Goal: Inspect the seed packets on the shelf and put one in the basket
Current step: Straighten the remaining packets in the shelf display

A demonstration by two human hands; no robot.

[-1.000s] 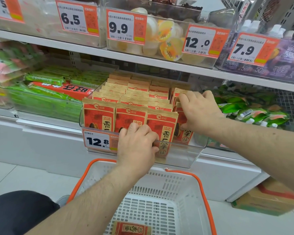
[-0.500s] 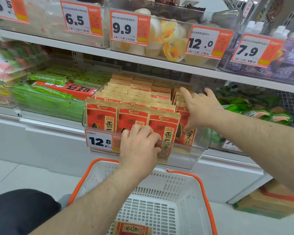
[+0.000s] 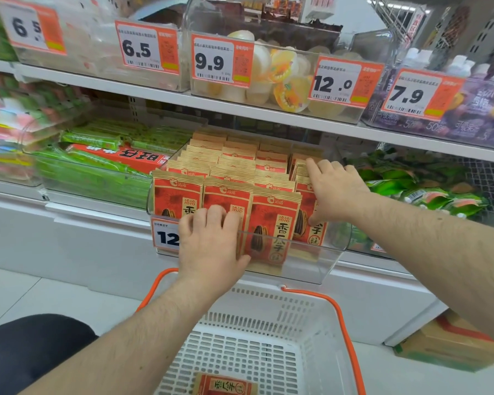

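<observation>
Head camera, looking down at a shop shelf. A clear bin [image 3: 311, 266] on the lower shelf [image 3: 103, 212] holds rows of red and tan seed packets [image 3: 228, 163] standing upright.

The left hand [image 3: 211, 246] lies over the bin's front wall. Its fingers [image 3: 214, 215] are loosely bent and rest on the face of the front packet [image 3: 226, 198] in the second row from the left; they do not clearly pinch it. Just right of these fingers stands another front packet [image 3: 274, 223], showing a printed sunflower seed.

The right hand [image 3: 335, 192] reaches over the rightmost row. Its fingers [image 3: 314, 166] are nearly straight and spread across the packet tops there, pressing or parting them, with nothing gripped.

Below both hands sits a white basket [image 3: 271, 317] with orange handles. One packet [image 3: 226, 384] already lies on its floor, well below the fingers.

Judgement: the step is still inspection. To do it well, part the rows gently, pinch one packet by its top edge, and lift it straight up clear of the bin wall before lowering it into the basket.
</observation>
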